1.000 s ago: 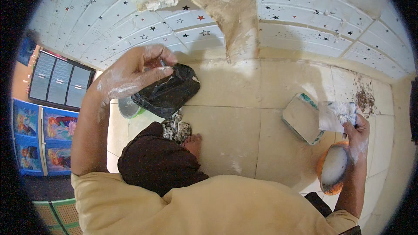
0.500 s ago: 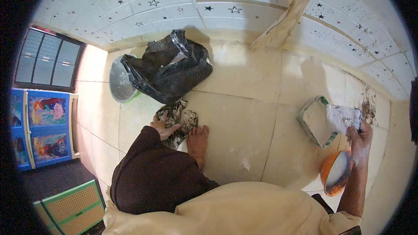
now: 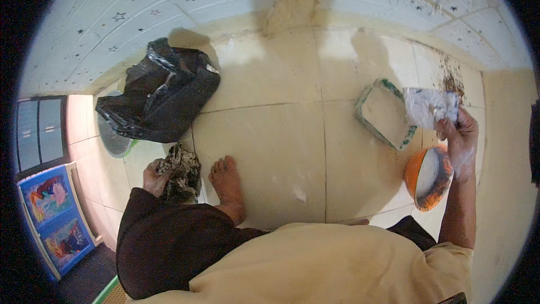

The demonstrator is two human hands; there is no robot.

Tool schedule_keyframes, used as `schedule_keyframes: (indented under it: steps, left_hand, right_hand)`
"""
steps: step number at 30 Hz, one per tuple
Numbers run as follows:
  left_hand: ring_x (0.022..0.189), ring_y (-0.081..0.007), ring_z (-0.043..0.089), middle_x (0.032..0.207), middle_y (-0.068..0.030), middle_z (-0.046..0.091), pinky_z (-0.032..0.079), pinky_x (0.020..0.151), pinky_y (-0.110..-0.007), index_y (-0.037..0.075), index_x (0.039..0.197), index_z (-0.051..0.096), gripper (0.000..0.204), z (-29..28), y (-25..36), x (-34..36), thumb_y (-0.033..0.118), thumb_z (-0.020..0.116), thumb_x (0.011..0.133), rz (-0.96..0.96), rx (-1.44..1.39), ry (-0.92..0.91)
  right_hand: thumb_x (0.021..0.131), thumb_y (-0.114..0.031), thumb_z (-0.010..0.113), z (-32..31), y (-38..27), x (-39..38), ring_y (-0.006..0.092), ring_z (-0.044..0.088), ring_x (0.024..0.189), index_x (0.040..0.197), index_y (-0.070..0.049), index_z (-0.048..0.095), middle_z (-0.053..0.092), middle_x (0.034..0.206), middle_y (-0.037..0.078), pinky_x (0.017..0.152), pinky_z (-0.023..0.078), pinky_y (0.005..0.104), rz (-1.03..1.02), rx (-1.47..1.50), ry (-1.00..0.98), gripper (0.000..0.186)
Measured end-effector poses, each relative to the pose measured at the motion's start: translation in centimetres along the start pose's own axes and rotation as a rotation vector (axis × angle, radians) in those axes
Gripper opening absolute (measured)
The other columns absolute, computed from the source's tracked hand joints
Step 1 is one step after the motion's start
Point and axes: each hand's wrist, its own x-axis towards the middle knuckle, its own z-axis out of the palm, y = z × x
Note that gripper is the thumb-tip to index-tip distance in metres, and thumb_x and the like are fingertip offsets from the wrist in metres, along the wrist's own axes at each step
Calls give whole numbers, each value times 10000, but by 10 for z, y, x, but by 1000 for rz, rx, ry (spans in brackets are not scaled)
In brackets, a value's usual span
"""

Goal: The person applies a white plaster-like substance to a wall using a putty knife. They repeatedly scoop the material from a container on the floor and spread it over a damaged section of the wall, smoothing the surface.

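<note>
At lower left, my left hand (image 3: 156,177) is closed on the near-left edge of a crumpled black-and-white cloth (image 3: 184,171), smeared with something whitish, beside my bare foot. On the right, my right hand (image 3: 460,135), whitish smears on its wrist, grips a flat white rectangular piece (image 3: 430,107) with bluish marks by its right end. Whether this is a packet or a folded sheet I cannot tell. Its left end reaches the rim of a square green-edged container (image 3: 363,124) filled with pale beige material. Just below the right hand sits an orange bowl (image 3: 415,171) with whitish contents.
A black plastic bag (image 3: 169,95) partly covers a grey basin (image 3: 115,135) at upper left. The tiled floor (image 3: 270,152) has white smears. A wall with star patterns (image 3: 225,0) and a protruding post (image 3: 295,0) runs behind. A blue picture-fronted cabinet (image 3: 56,208) stands left.
The whole view has shifted. My left hand, earlier spread on the cloth, now clutches its edge. My right hand still holds the white piece by the container.
</note>
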Motion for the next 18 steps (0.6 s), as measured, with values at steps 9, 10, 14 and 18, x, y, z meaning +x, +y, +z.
schedule_keyframes:
  steps: [9,10,14,18]
  left_hand:
    - [918,-286,533,939,-137,512,429,832,-353,46,973,561,353,20,291,-57,61,716,657,399,612,-294]
    - [914,-311,532,946,-147,507,431,824,-363,51,982,560,357,32,309,-55,63,711,659,459,670,-317]
    - [921,-382,529,985,-188,503,440,813,-408,56,1006,564,372,93,332,-31,103,708,667,668,772,-455]
    - [952,-420,531,1027,-224,505,440,828,-429,78,1056,558,403,170,300,-18,154,687,681,917,790,-787]
  right_hand:
    - [872,-65,570,-30,21,14,75,494,622,953,-7,628,609,766,19,546,396,218,-86,-77,-7,116]
    - [875,-67,569,-34,28,16,77,494,628,955,-7,628,608,767,21,552,397,219,-91,-86,2,116]
    - [883,-95,579,-34,47,21,79,498,644,999,2,627,615,791,27,555,396,227,-127,-28,1,158]
    - [895,-105,567,-45,58,21,80,496,660,1030,2,624,614,805,23,559,385,227,-109,-65,38,181]
